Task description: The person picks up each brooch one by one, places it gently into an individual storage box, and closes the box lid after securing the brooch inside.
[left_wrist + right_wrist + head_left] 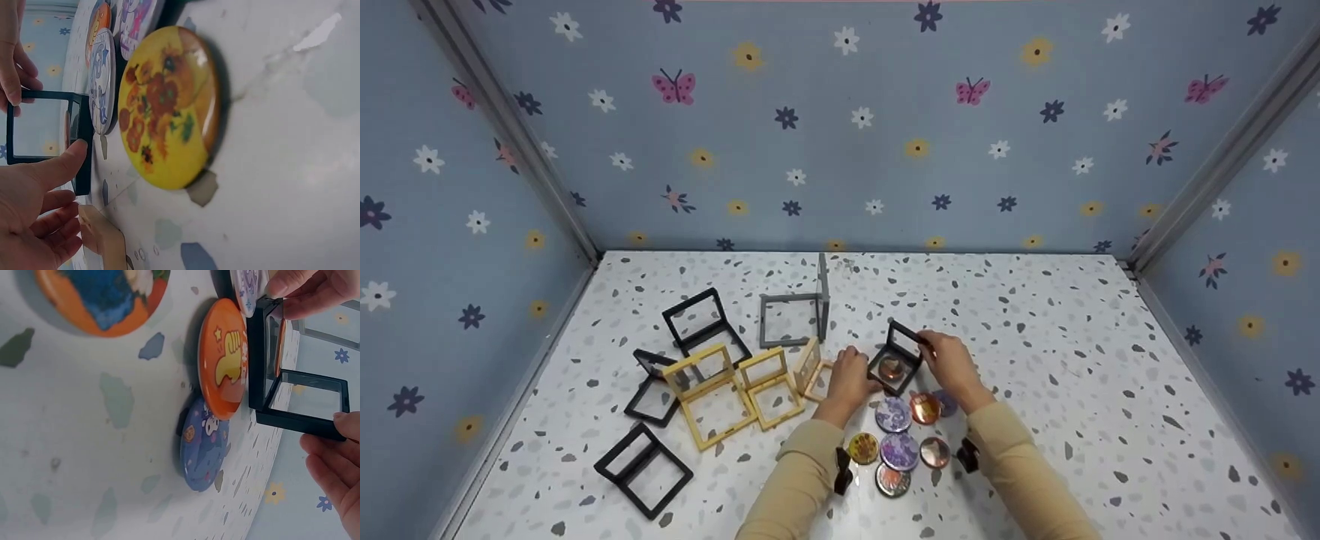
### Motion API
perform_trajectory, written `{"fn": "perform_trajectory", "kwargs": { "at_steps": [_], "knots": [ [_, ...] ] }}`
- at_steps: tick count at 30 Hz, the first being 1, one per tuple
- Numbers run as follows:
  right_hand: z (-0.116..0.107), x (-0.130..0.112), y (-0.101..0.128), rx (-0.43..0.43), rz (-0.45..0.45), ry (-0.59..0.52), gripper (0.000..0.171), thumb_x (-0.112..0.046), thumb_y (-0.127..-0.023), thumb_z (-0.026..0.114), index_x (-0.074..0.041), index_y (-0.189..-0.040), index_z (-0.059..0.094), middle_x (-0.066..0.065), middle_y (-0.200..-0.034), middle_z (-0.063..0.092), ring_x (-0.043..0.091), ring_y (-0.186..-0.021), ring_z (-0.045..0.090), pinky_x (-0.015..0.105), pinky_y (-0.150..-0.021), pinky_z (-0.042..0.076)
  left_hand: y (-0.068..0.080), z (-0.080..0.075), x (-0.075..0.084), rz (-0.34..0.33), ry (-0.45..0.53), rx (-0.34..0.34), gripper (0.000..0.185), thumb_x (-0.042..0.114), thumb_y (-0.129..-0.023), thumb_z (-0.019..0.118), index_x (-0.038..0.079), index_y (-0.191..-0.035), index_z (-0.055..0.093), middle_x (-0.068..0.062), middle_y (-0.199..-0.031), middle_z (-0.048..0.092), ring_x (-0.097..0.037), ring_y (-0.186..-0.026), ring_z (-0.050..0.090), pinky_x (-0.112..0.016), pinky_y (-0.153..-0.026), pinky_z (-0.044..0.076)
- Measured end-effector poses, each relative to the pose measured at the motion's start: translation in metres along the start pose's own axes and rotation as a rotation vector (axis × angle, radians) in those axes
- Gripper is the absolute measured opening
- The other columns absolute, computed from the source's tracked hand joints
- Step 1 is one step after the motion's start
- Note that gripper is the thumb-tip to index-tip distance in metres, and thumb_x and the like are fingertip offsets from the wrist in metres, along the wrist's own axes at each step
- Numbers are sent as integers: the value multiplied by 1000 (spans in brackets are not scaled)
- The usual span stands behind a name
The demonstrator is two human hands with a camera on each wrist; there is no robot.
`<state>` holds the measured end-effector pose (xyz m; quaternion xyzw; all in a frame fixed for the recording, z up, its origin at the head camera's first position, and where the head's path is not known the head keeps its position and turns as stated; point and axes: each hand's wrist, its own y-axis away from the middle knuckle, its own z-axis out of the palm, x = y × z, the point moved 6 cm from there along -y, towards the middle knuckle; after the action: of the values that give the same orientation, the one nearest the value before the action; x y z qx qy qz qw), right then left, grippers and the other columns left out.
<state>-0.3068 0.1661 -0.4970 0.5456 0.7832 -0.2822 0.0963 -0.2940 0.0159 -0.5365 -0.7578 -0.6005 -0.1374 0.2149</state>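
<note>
A small black hinged display frame [259, 354] stands unfolded on the table, its clear lid raised and a round badge [892, 367] inside its base. My left hand [851, 381] holds the near left corner of the base, the thumb along its edge. Opposite, my right hand [952, 367] pinches the outer edge of the lid between thumb and fingers. Close in front lie several round badges: an orange one [224, 360] with a thumbs-up, a blue-purple one [205, 444], purple patterned ones [893, 415] and a yellow sunflower one [166, 107].
Left of my hands stand several other unfolded frames: a pale wooden one [805, 366], yellow ones [712, 384], a grey one [821, 300] and black ones [639, 471]. Flower-patterned walls [840, 90] enclose the speckled table [1057, 337] at the back and both sides.
</note>
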Motion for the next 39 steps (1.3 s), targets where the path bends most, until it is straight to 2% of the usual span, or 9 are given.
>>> {"fn": "perform_trajectory", "kwargs": {
  "at_steps": [6, 14, 22, 27, 32, 39],
  "knots": [
    [1, 0, 1, -4, 1, -18, 14, -1, -84, 57, 3, -96, 63, 13, -87, 65, 23, -76, 61, 36, -69, 49, 0, 0, -1, 5, -14, -12, 25, 16, -65, 77, 0, -69, 57, -9, -77, 49, -25, -74, 48, -36, -65, 41],
    [2, -5, 4, -15, -8, -13, 14, -2, -84, 58, 1, -96, 63, 12, -87, 64, 23, -78, 61, 36, -72, 49, -1, 3, -3, 8, -21, -40, 25, 18, -68, 76, 1, -72, 58, -9, -80, 49, -25, -75, 48, -36, -66, 42],
    [4, -14, 11, -52, -19, -12, 15, -5, -81, 63, -2, -96, 65, 8, -86, 65, 21, -77, 61, 36, -71, 48, -1, 3, -3, 43, -1, -4, 25, 13, -64, 77, 0, -69, 57, -9, -73, 47, -25, -71, 47, -36, -63, 41],
    [5, -19, 17, -47, -29, 29, 17, -8, -78, 66, -3, -95, 66, 6, -87, 66, 22, -80, 59, 38, -74, 46, -1, 4, -4, 40, -6, -14, 24, 15, -65, 77, 1, -68, 57, -8, -73, 47, -24, -71, 47, -36, -63, 41],
    [8, -20, 21, -43, -27, 36, 16, -10, -78, 67, -6, -93, 67, 5, -87, 65, 20, -79, 60, 35, -73, 47, -1, 6, -4, 34, 3, -25, 24, 16, -65, 77, 1, -69, 58, -8, -75, 47, -24, -72, 48, -36, -64, 42],
    [12, -24, 26, -88, -11, 42, 16, -12, -74, 71, -6, -89, 69, 7, -85, 65, 23, -76, 61, 35, -70, 49, -1, 4, -4, 41, 0, -6, 25, 16, -65, 77, -1, -73, 61, -10, -77, 49, -26, -75, 49, -37, -67, 43]
  ]
}}
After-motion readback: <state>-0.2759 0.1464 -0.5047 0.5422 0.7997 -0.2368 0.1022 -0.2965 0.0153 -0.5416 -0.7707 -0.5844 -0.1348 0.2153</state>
